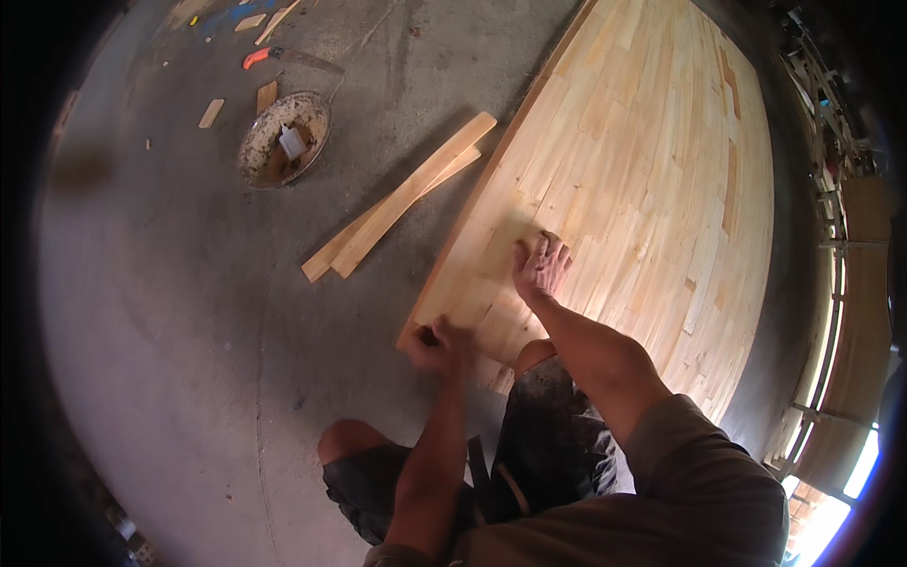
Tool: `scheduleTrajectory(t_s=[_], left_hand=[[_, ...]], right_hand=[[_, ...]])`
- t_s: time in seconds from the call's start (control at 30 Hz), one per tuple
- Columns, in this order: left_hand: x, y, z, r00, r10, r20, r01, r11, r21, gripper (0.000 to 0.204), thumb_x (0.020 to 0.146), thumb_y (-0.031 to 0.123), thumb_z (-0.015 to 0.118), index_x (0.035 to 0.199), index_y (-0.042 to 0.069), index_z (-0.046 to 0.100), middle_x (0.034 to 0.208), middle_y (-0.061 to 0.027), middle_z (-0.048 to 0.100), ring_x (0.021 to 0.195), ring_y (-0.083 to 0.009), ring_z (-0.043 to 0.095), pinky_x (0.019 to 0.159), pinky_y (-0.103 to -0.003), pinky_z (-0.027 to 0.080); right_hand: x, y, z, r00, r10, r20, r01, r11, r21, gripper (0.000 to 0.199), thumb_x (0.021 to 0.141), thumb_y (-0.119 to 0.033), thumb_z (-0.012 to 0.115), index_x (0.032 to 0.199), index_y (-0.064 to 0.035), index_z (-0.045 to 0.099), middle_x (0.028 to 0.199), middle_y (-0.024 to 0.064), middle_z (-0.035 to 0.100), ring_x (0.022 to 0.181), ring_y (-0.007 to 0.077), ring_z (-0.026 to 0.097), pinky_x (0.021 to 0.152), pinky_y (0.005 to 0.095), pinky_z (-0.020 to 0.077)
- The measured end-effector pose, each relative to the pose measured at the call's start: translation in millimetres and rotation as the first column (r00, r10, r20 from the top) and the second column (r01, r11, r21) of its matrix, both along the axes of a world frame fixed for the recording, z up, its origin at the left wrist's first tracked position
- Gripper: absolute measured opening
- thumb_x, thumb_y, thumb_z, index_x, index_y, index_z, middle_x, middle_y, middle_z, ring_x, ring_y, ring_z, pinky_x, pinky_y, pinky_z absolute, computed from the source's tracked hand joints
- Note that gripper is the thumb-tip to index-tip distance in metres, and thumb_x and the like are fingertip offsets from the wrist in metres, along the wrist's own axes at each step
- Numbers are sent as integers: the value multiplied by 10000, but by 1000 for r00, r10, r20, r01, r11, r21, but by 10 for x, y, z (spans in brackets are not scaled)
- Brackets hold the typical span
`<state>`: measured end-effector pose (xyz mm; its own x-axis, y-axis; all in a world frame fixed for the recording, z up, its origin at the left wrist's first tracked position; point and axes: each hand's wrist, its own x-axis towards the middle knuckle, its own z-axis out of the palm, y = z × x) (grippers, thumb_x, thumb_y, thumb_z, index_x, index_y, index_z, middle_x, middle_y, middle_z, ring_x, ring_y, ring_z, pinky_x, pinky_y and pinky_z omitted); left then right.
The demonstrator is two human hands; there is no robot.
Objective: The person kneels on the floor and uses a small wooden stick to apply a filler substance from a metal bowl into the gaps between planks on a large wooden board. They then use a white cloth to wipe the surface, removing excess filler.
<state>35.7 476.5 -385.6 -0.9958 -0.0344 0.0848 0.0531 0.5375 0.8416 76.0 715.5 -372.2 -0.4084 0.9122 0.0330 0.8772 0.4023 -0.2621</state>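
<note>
Head view: kneeling at the near corner of the panel (624, 180), flat on the concrete floor (170, 312). Right hand (541, 267) spread open, fingers released, palm pressing the boards, likely to steady them. Left hand (441, 347) clenched at the corner edge around something small and dark, too hidden to identify. Pale glued strips, knots and darker patches. Two battens (402, 197) just beside.

Head camera looks steeply down, close over the wooden panel (642, 180).
</note>
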Motion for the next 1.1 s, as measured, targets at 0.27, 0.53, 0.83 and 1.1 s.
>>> scheduleTrajectory(t_s=[0.27,0.53,0.83,1.1], left_hand=[[66,114,-299,991,26,-131,-57,970,-238,287,1065,260,786,1026,12,646,868,-125,666,723,-336,665,661,-449,552],[163,772,-12,921,351,168,-288,905,-313,328,1086,195,729,1283,-42,618,1136,-207,627,1044,-385,626,927,-518,512],[190,1063,-390,932,363,-11,-324,817,-478,551,1152,314,504,1509,-97,418,1359,-319,465,1235,-471,469,1098,-650,368],[162,1113,-483,903,426,47,-355,804,-476,571,1123,315,530,1532,-72,431,1407,-324,475,1289,-496,472,1116,-669,369]], right_hand=[[-671,513,47,998,-6,54,20,968,-250,1195,732,-661,998,1589,-84,397,1596,183,371,1517,408,329,1246,637,289],[-1137,634,287,934,-47,355,224,849,-478,1379,732,-732,975,1605,80,282,1684,297,248,1562,480,258,1187,734,353],[-1333,438,28,959,-120,258,241,827,-509,1523,709,-570,1057,1670,113,92,1659,243,200,1530,470,281,1239,731,323],[-1269,613,-259,894,4,447,278,779,-562,1734,770,-734,962,1681,205,-175,1789,472,-86,1693,607,-119,1358,617,232]])
